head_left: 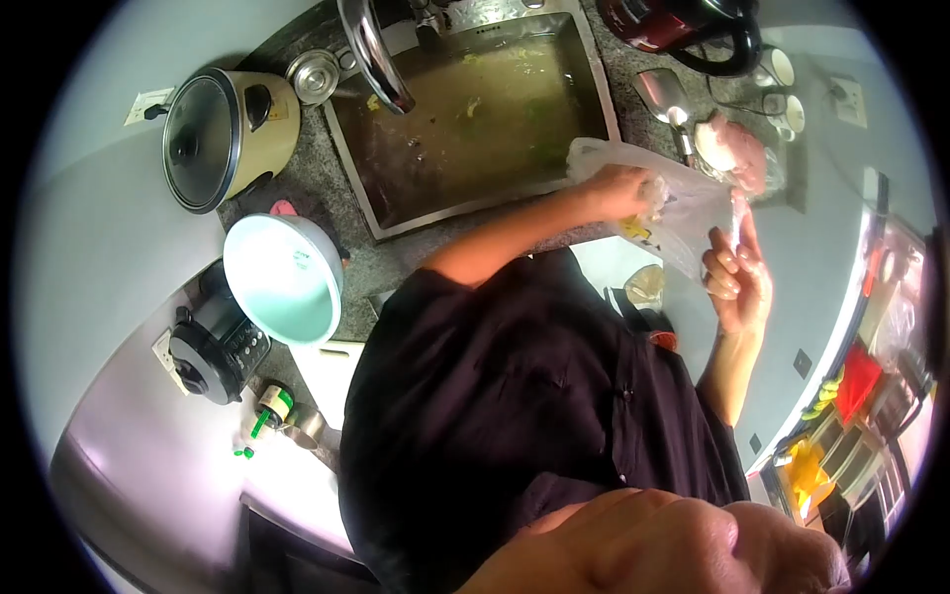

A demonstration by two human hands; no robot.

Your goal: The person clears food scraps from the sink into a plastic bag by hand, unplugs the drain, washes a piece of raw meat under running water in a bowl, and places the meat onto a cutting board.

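Note:
My left hand is closed on a clear plastic bag beside the sink's near right corner. My right hand pinches the bag's other side, its fingers curled near the edge. Yellow print shows on the bag's lower part; I cannot tell what, if anything, is inside. Just beyond the hands, a pink piece of raw meat lies on the counter, partly in clear plastic. Next to it is a metal spatula. The sink holds cloudy water with bits of green and yellow floating.
A faucet arches over the sink. On the left stand a rice cooker, a pale green basin and a black appliance. A dark red kettle and white cups stand at the back right.

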